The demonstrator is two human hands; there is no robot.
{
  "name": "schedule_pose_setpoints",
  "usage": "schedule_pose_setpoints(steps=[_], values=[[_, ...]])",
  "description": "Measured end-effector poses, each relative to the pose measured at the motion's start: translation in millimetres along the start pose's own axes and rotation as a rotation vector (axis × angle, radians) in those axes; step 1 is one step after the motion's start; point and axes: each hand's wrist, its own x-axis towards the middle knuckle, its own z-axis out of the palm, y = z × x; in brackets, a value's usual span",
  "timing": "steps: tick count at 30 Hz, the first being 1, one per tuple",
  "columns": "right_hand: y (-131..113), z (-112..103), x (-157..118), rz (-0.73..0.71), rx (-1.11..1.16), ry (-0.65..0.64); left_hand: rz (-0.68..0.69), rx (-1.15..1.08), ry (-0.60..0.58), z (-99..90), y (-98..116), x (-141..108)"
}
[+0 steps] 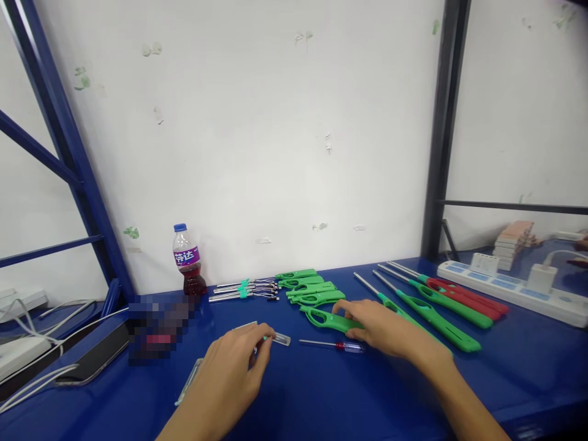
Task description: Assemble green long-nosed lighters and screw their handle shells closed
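My left hand (239, 370) is closed in a pinch, and a teal tip of a small clear plastic piece shows at its fingertips; most of that piece is hidden. Close behind these fingers lies a clear plastic tube (281, 339). Another clear tube (188, 381) is partly covered by the left wrist. My right hand (374, 321) is closed around the end of a green lighter handle (327, 320) lying on the table. In front of it is a screwdriver (350, 347) with a clear and red grip, its shaft pointing left.
Several green handle pieces (315, 288) and metal lighter rods (241, 291) lie toward the wall. At right are long green lighters (438, 321), red lighters (473, 299) and a power strip (519, 289). A drink bottle (187, 260) and a dark phone (94, 355) stand and lie left.
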Motion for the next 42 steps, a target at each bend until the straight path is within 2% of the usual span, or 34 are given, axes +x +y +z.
schedule_pose_setpoints(steps=[9,12,18,25,29,33,35,38,40,42], values=[[13.2,-2.8,0.7,-0.053,0.032,0.048,-0.059,0.023,0.029,-13.6,-8.7,-5.4],[0.3,-9.8,-10.4,-0.085,0.079,0.051,-0.068,0.040,0.032,-17.8,-11.3,-6.3],[-38.5,-11.3,-38.3,-0.190,0.185,-0.062,-0.108,0.023,0.035,-24.5,-18.9,-5.1],[-49.9,-3.0,-31.8,-0.179,0.117,-0.165,-0.107,0.038,0.033,-27.0,-21.8,-3.3],[-42.9,-13.5,-30.8,-0.213,0.163,-0.094,-0.123,0.099,0.035,-26.2,-22.2,-4.6],[-14.1,-19.5,-24.6,-0.118,0.162,0.003,-0.161,0.180,0.041,-23.4,-18.0,-3.2],[3.5,-19.1,-18.3,-0.034,0.130,-0.004,-0.171,0.216,0.031,-22.5,-17.5,3.9],[20.5,-20.3,-12.6,-0.007,0.119,0.008,-0.188,0.299,-0.012,-23.2,-28.7,27.7],[20.2,-24.1,-14.7,-0.023,0.129,0.028,-0.208,0.367,-0.044,-22.9,-45.8,50.3],[9.8,-27.5,-20.3,-0.055,0.151,0.041,-0.226,0.435,-0.075,-19.8,-66.8,73.0]])
